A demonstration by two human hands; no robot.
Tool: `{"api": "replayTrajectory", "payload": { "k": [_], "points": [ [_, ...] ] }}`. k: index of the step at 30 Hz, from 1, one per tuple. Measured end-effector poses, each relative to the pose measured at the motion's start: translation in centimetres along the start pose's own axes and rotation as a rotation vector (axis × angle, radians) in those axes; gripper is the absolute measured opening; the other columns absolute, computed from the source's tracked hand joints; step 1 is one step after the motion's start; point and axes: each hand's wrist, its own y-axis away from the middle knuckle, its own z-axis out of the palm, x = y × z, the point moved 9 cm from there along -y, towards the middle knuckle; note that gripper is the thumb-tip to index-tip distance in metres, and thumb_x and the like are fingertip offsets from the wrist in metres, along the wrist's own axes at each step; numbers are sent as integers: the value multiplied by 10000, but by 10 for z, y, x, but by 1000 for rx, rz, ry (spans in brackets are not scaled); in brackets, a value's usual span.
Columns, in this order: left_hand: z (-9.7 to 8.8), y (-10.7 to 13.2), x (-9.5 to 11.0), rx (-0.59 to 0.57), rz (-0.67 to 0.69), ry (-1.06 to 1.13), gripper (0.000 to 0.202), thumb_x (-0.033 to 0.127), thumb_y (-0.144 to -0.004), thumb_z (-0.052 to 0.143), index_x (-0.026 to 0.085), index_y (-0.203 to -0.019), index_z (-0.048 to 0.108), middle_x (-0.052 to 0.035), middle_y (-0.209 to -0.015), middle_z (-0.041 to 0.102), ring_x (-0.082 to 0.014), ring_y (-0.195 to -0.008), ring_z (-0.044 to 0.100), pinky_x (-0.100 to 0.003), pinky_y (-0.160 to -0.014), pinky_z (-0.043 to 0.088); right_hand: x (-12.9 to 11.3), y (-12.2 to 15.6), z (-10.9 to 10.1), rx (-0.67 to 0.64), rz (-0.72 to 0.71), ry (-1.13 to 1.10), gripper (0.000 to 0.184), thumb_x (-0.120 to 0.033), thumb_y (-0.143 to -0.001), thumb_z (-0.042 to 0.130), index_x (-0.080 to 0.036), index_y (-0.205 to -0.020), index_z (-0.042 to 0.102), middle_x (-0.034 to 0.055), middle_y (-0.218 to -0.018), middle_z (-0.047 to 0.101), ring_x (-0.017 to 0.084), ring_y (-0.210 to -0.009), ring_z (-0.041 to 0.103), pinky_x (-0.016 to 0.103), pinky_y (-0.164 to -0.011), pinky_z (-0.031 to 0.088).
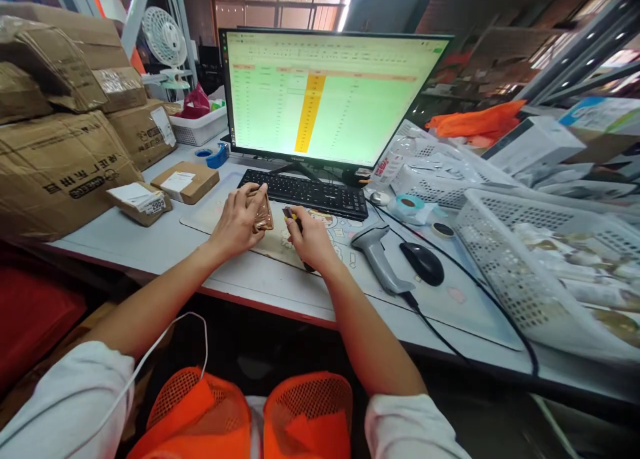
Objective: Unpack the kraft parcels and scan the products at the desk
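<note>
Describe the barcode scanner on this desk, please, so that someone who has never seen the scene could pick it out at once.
Start at the monitor showing a green spreadsheet, then drop to the black keyboard below it. Right of the person's right hand and left of a black mouse, the grey barcode scanner lies on the desk mat, the only pistol-shaped thing there.

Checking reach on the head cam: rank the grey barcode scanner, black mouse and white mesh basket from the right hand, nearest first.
From the right hand:
1. Grey plastic handheld barcode scanner, just right of the hand on the desk mat.
2. Black computer mouse, right of the scanner.
3. White plastic mesh basket, farthest right on the desk.
</note>
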Motion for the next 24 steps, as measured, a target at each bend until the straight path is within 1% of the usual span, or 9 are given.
{"api": "replayTrajectory", "payload": {
  "k": [2, 5, 8, 10, 14, 17, 20, 24],
  "points": [
    [3, -1, 1, 13, 22, 10, 1010, 161, -765, 730, 156, -1644, 233, -207, -1465, 431, -390, -1313, 430, -552, -1139, 404, -12, -1, -7, 5, -18, 62, 337, -321, -1048, 413, -175, -1281, 607, 106, -1014, 760, 248, -831, 706, 310, -745, 453],
    [5, -2, 4, 40, 45, 24, 1032, 140, -762, 696, 200, -1657, 186, -175, -1426, 476, -362, -1258, 452, -508, -1083, 428, -31, -4, -14, -28, -36, 232, 332, -305, -1052, 429, -201, -1309, 612, 102, -1036, 771, 278, -908, 717, 325, -779, 454],
    [7, -3, 6, 64, 44, 7, 1040, 135, -763, 681, 223, -1663, 167, -163, -1392, 508, -347, -1205, 472, -487, -1029, 434, -46, -7, -15, -87, 12, 368, 333, -295, -1064, 407, -220, -1321, 604, 110, -1053, 773, 297, -939, 726, 336, -784, 469],
    [9, -3, 7, 68, 32, -14, 1018, 153, -773, 689, 220, -1659, 193, -160, -1359, 529, -340, -1165, 484, -478, -1002, 433, -52, -8, -14, -128, 76, 447, 333, -261, -1064, 389, -217, -1322, 595, 124, -1064, 769, 305, -946, 730, 348, -787, 486],
    [10, -2, 8, 61, -27, -46, 902, 209, -814, 702, 205, -1628, 312, -166, -1302, 560, -333, -1106, 496, -466, -967, 429, -62, -6, -9, -190, 161, 549, 335, -160, -1035, 378, -182, -1305, 575, 160, -1083, 754, 318, -968, 736, 369, -789, 517],
    [7, -2, 4, 76, -88, -38, 865, 239, -834, 692, 173, -1621, 337, -172, -1259, 573, -338, -1093, 499, -469, -973, 424, -64, 1, -1, -235, 190, 577, 346, -114, -1008, 383, -158, -1298, 568, 184, -1074, 745, 311, -971, 734, 370, -784, 529],
    [3, -1, -3, 103, -146, -7, 920, 289, -818, 709, 129, -1630, 307, -180, -1242, 570, -361, -1121, 494, -488, -1008, 418, -59, 12, 9, -301, 215, 583, 359, -103, -1004, 356, -154, -1282, 578, 187, -1057, 742, 295, -952, 729, 369, -773, 529],
    [1, -1, -9, 103, -148, 33, 951, 252, -786, 733, 158, -1631, 308, -170, -1273, 572, -371, -1162, 503, -491, -1036, 429, -52, 20, 9, -307, 185, 598, 371, -111, -1004, 345, -171, -1270, 597, 169, -1035, 745, 297, -940, 718, 362, -759, 494]
  ]
}}
